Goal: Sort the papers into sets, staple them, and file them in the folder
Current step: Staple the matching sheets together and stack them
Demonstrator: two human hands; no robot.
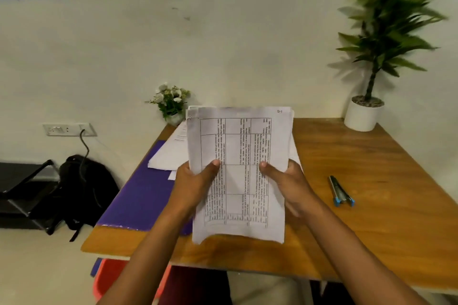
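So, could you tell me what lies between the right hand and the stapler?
Nothing: the head view shows bare table between right hand and stapler.

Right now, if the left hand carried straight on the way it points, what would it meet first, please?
Probably the loose paper stack on the table just beyond the left hand, which grips the held set; depth is unclear, so it might pass above.

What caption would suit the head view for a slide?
Left hand and right hand hold printed papers above desk; stapler lies nearby.
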